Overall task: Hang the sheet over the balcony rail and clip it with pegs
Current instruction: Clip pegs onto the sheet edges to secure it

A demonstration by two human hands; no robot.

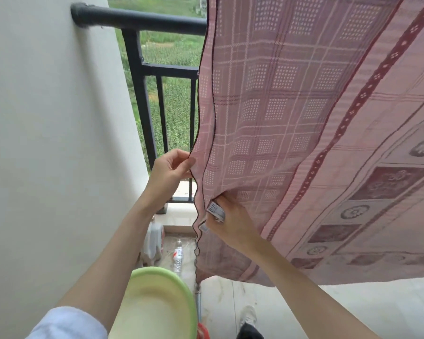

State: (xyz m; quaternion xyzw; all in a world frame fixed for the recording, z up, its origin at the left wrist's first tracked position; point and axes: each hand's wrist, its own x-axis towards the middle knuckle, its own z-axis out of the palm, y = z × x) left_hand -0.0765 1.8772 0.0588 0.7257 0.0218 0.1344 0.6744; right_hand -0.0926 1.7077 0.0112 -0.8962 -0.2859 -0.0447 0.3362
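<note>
sheet (304, 118) already draped over the balcony rail (142, 19), hanging down from the top edge of the railing and covering most of its right side; only the left end of the rail, where it meets the wall (47, 118), bare. hanging part judged done or nearly so. no pegs seen clipped on the fabric anywhere in view, so clipping judged not yet done; top of the sheet out of frame, can't confirm.

left hand (168, 171) pinching the dark wavy left hem of the sheet between thumb and fingers, beside the railing's vertical bars. right hand (230, 221) lower, curled round a bunch of fabric near the same hem, with small grey checked bits (214, 209) poking out between the fingers; could be pegs or a fold of cloth, can't tell.

sheet thin, soft, slightly see-through, dusty pink; plaid grid with dotted squares on the left part, dark red dotted stripes running diagonally, floral blocks toward the lower right corner. hem trimmed in dark scalloped stitching. bottom edge hanging loose above the floor (353, 309).

rail a round black metal tube, matte; square black bars below. wall smooth, off-white. floor pale glossy tile. round green plastic basin (162, 302) close under the left forearm, looks smooth, rigid. clear plastic bottle (178, 258) lying on the floor near the railing base, white jug-like container (153, 241) beside it. green field beyond the bars.
</note>
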